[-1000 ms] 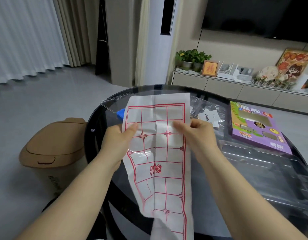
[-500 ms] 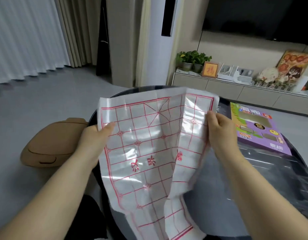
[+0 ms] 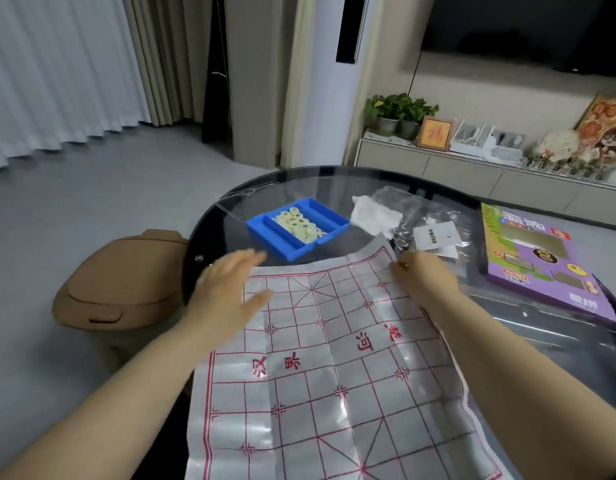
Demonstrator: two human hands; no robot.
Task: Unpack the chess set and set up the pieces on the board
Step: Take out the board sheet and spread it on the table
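Paper board (image 3: 334,368): white sheet printed with a red grid and red characters, creased along fold lines, spread flat over the near part of the dark glass table (image 3: 528,344), its near edge hanging past the rim. Left hand (image 3: 227,289): at the board's far left corner, fingers spread and blurred, palm down over the sheet's edge, gripping nothing; contact with the sheet cannot be told. Right hand (image 3: 424,282): at the board's far right corner, fingers curled with thumb and forefinger pinching the sheet's edge. Blue tray (image 3: 296,230): just beyond the board's far edge, on the table, three long compartments. Chess pieces (image 3: 298,224): pale round discs with marks on top, packed in the tray's middle compartment. White crumpled paper (image 3: 374,214): beyond the board's far right corner, right of the tray. Clear plastic bag (image 3: 428,226): right of that paper, with a small white label card. Purple box (image 3: 542,261): flat on the table, well to the right of the board. Tan bin (image 3: 126,282): on the floor, left of the board.
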